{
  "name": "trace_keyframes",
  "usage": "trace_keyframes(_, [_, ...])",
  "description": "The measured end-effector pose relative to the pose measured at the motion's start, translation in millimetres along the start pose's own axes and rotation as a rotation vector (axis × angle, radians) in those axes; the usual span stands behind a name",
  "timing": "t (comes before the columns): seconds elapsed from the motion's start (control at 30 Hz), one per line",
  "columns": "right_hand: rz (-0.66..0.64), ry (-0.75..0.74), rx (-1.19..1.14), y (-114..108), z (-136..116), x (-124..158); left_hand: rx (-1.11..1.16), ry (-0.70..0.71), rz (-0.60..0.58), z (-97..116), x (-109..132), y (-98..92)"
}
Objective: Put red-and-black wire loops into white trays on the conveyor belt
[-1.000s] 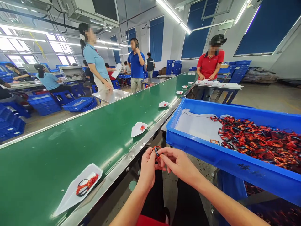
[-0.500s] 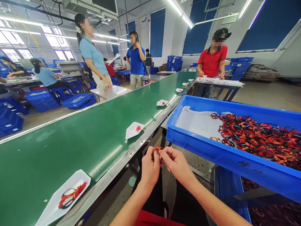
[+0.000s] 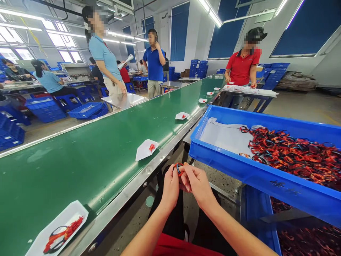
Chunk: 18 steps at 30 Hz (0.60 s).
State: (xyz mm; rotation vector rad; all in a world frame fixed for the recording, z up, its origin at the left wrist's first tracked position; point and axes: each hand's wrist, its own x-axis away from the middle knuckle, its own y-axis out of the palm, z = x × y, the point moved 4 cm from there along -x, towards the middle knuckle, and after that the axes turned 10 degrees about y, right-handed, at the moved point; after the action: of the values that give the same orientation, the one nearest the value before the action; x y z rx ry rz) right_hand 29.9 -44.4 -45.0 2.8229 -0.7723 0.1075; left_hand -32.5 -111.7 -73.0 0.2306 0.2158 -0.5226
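Note:
Both my hands are raised in front of my lap, just past the steel edge of a green conveyor belt (image 3: 80, 167). My left hand (image 3: 169, 188) and my right hand (image 3: 198, 185) pinch a small red and black band (image 3: 179, 169) between their fingertips. Part of the band is hidden by my fingers. A blue plastic crate (image 3: 253, 170) to my right holds a heap of similar bands (image 3: 290, 156) on a white liner (image 3: 223, 137). On the belt, a white paper tray (image 3: 57, 231) carrying red and black bands lies nearest my left hand.
Smaller white trays (image 3: 146, 150) with red pieces sit farther along the belt. A person in a red shirt (image 3: 242, 67) stands at a table at its far end. Two people in blue shirts (image 3: 153, 58) stand beyond the belt, among stacked blue crates (image 3: 198, 67).
The white trays have moved along the belt toward my near left. My fingers have turned the band, and more of its loop now shows above them.

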Motion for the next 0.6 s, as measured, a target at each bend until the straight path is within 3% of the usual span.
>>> trace_keyframes(0.1, [0.001,-0.009,0.005,-0.1,1.6,0.1,-0.029,0.014,-0.044,-2.5,-1.6,-1.0])
trace_keyframes(0.6, [-0.002,-0.067,0.105,-0.9,5.7,6.0,-0.031,0.06,-0.043,-4.0,-3.0,-3.8])
